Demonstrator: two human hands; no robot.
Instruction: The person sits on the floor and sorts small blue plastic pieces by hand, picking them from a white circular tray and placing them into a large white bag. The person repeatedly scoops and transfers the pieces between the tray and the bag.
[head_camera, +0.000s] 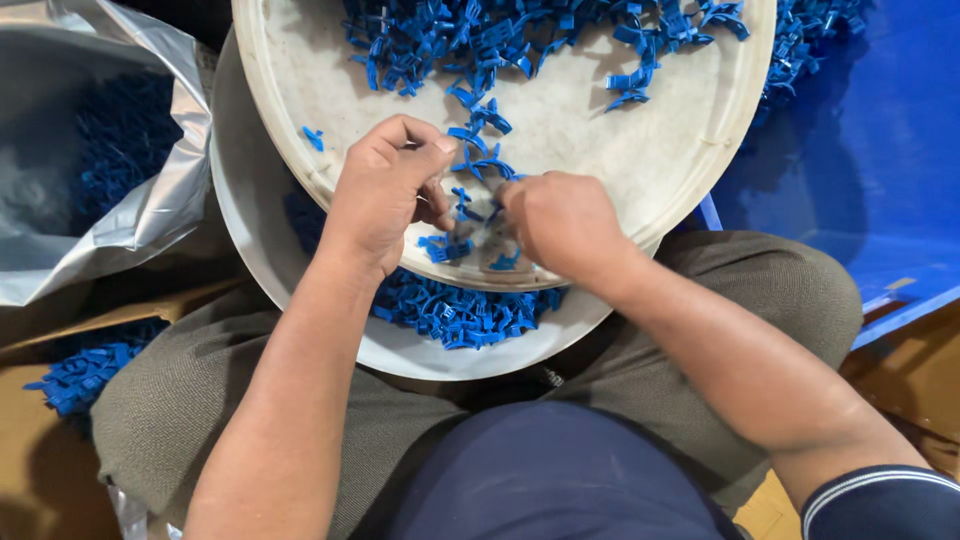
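Left hand (385, 190) and right hand (560, 222) are both pinched closed on small blue clips (470, 205) over white tray (660, 150). Flanked by silver bag (130, 215) and blue bin (880, 150).

hands (385, 195) pinching blue clips (470, 215), round tray (620, 140)

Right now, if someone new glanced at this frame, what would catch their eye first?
The bright blue plastic clips heaped at the far side of the round off-white tray stand out first. At the tray's near edge the left hand and right hand are closed together over a few clips. More clips lie in the lower tray underneath, on the person's lap, and a silver foil bag of them sits open at the left.
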